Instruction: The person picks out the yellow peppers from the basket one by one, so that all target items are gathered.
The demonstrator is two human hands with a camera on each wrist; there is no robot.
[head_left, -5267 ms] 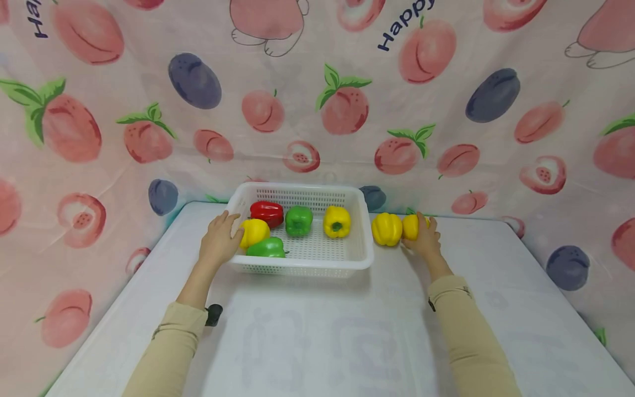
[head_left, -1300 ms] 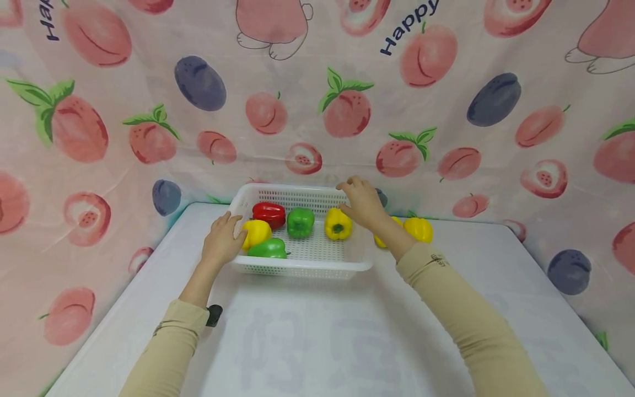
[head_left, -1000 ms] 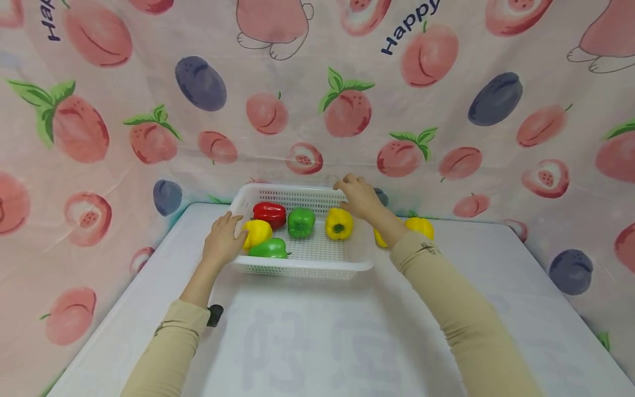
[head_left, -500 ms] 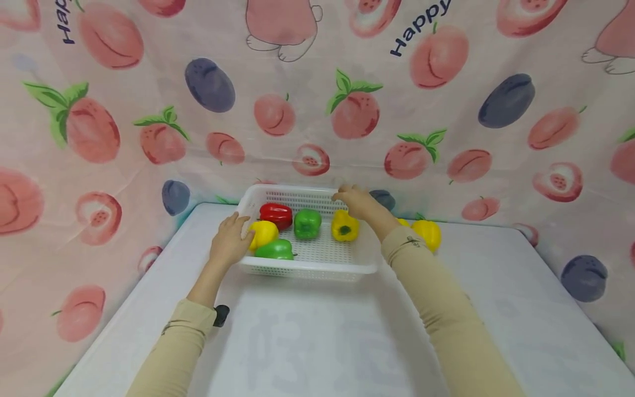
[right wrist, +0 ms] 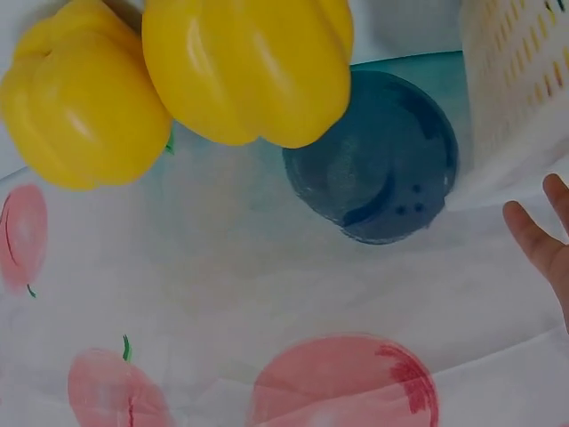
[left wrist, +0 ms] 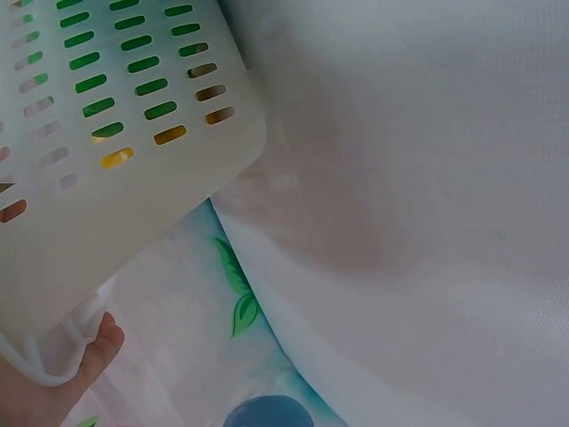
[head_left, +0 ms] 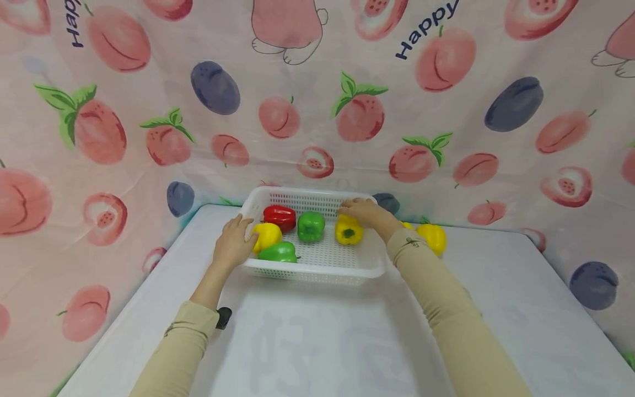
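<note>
A yellow bell pepper sits inside a white perforated plastic basket, toward 3 o'clock, its green stem end facing the person. The right hand reaches over its top; whether those fingers grasp it or merely touch it, I cannot tell.

Near the basket's middle is a green bell pepper; a red bell pepper lies at 10 o'clock, a second yellow one at 9, and another green one at 8. The left hand grips the basket's rim at 9 o'clock, thumb beside that second yellow pepper.

Outside, at 3 o'clock, two more yellow bell peppers touch on the white table, one largely behind the right cuff, whose small dark print is too blurred to read.

The fruit-print cloth reads "Happy" at 1 o'clock; similar lettering at 10 is cut off by the frame.
</note>
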